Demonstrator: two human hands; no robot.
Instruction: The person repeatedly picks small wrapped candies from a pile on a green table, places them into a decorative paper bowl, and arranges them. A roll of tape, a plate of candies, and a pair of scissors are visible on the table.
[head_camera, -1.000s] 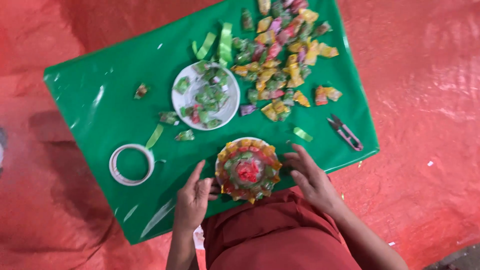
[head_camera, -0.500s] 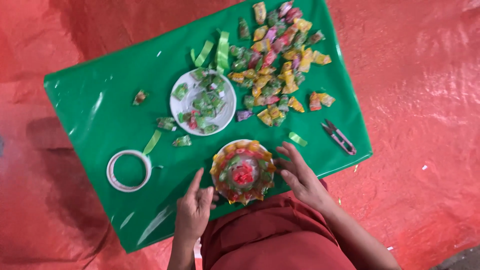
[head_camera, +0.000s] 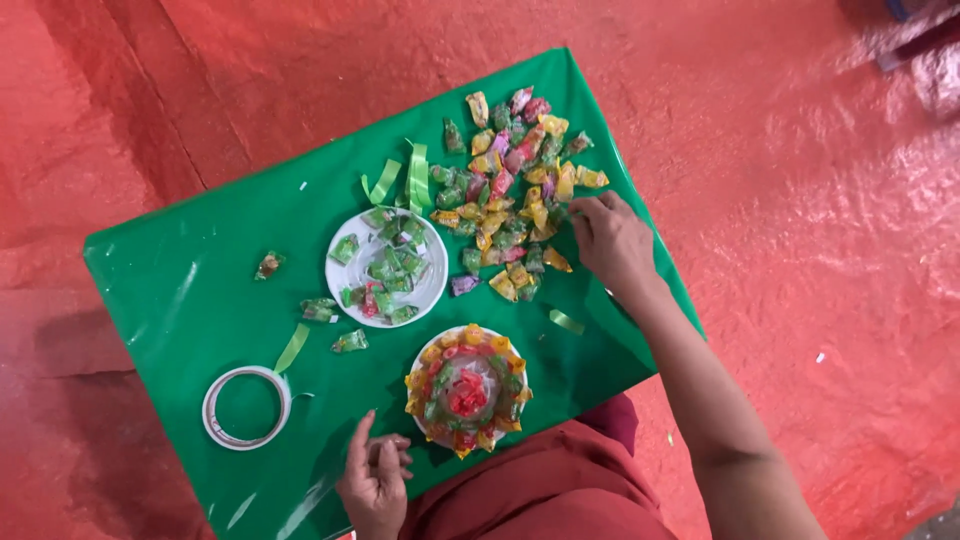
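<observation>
right hand (head_camera: 612, 243) touching multicoloured wrapped candies (head_camera: 510, 190)

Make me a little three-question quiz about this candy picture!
1. True or false: the right hand is at the edge of the heap of wrapped candies.
2. What lies nearest the left hand? A) the tape roll B) the round candy arrangement C) the white plate
3. Fill in: the table cover is coloured ____.

Key: 1 true; 2 B; 3 green.
</observation>
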